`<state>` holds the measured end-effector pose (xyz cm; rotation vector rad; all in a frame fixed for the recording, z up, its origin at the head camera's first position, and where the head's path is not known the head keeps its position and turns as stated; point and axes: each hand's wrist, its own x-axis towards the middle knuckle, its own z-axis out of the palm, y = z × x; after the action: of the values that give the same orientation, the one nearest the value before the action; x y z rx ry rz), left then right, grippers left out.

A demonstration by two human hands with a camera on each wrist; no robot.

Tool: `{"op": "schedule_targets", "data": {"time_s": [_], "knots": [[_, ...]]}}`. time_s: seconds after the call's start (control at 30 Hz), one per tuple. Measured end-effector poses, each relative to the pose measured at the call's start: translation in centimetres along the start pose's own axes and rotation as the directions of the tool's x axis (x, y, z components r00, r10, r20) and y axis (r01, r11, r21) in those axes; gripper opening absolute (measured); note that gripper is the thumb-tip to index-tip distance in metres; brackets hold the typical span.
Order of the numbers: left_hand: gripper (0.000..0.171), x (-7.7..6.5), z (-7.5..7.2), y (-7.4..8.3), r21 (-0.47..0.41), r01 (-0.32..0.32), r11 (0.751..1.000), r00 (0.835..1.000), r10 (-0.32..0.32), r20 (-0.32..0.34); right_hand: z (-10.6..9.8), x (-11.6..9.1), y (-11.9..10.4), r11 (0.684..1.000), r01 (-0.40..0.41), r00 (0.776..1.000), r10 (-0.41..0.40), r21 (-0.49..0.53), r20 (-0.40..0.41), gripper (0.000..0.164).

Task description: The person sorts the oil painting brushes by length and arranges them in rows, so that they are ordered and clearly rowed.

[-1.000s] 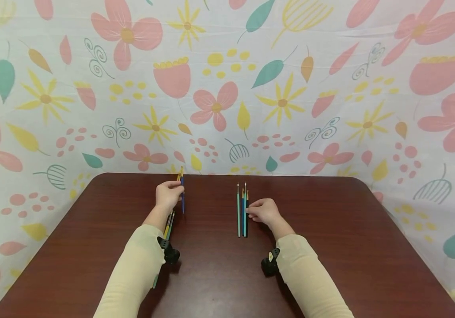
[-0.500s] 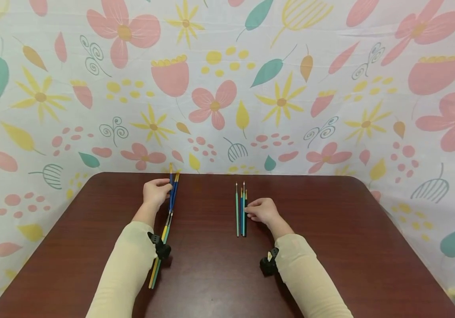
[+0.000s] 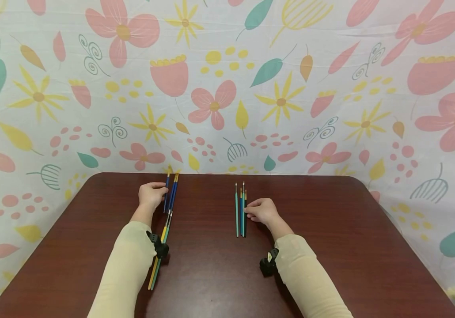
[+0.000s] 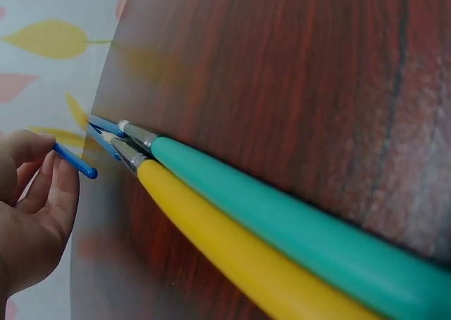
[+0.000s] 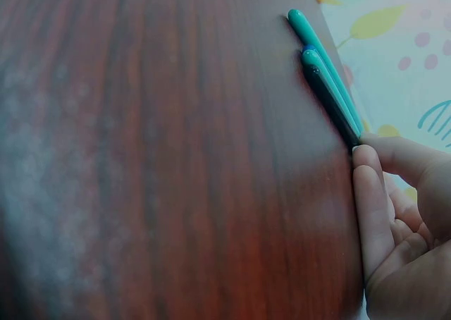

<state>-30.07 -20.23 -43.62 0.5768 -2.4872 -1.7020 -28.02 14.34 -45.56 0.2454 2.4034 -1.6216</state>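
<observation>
My left hand (image 3: 151,194) pinches a thin blue paintbrush (image 3: 166,189) near the table's far edge; its end (image 4: 75,162) shows between the curled fingers (image 4: 42,193). Two more blue brushes (image 3: 174,191) lie just to its right. A yellow brush (image 4: 232,253) and a teal brush (image 4: 282,214) lie side by side along my left forearm (image 3: 158,254). My right hand (image 3: 263,211) rests on the table, its fingertips (image 5: 366,158) touching a row of several brushes (image 3: 241,212), teal (image 5: 320,48) and dark (image 5: 331,98) among them.
The dark wooden table (image 3: 219,282) has rounded far corners. A flowered cloth (image 3: 227,88) hangs behind it and round its sides. Black camera mounts sit on both wrists (image 3: 269,264).
My left hand has shifted left with a blue brush, and the other blue brushes now lie apart from it on the table. The right hand has stayed put.
</observation>
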Motion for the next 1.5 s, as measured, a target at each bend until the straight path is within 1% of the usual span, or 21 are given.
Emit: {"op": "schedule_targets", "data": {"time_s": [0.23, 0.4, 0.53, 0.63, 0.87, 0.97, 1.13, 1.2, 1.5], "knots": [[0.031, 0.3, 0.1, -0.3, -0.005, 0.030, 1.000, 1.000, -0.030, 0.007, 0.1, 0.2, 0.0, 1.000, 0.003, 1.000, -0.003, 0.004, -0.001, 0.022], [0.030, 0.5, 0.2, -0.8, 0.003, 0.039, 0.999, 0.999, -0.039, -0.007, 0.1, 0.0, -0.1, 1.000, -0.002, 1.000, 0.002, 0.001, 0.004, 0.023], [0.030, 0.5, 0.4, -0.9, 0.017, 0.030, 0.999, 1.000, -0.030, -0.006, 0.0, -0.2, 0.0, 1.000, 0.005, 1.000, -0.005, -0.008, 0.000, 0.023], [0.030, 0.5, 0.6, -0.8, 0.032, 0.010, 0.999, 1.000, -0.010, 0.004, -0.1, -0.3, 0.1, 1.000, 0.005, 1.000, -0.005, -0.011, -0.009, 0.022], [0.029, 0.3, 0.9, -0.6, 0.088, 0.001, 0.996, 1.000, -0.003, 0.021, 0.0, -0.6, 0.6, 1.000, -0.014, 1.000, 0.014, -0.001, -0.007, 0.023], [0.028, 0.4, 0.9, -0.6, 0.108, -0.012, 0.994, 1.000, 0.010, 0.016, 0.0, -0.5, 0.5, 1.000, -0.002, 1.000, 0.002, 0.000, -0.015, 0.022], [0.027, 0.8, 0.8, -0.5, 0.164, -0.014, 0.986, 1.000, 0.015, -0.009, 0.0, -0.3, 0.1, 1.000, 0.013, 1.000, -0.013, -0.005, -0.014, 0.021], [0.027, 0.8, 0.8, -0.5, 0.181, -0.016, 0.983, 1.000, 0.018, -0.011, 0.0, -0.3, -0.1, 1.000, 0.007, 1.000, -0.007, -0.004, -0.018, 0.021], [0.025, 1.0, 1.1, -0.5, 0.183, 0.003, 0.983, 1.000, 0.000, -0.018, -0.1, -0.5, -0.1, 1.000, -0.003, 1.000, 0.003, -0.017, -0.017, 0.020]]}}
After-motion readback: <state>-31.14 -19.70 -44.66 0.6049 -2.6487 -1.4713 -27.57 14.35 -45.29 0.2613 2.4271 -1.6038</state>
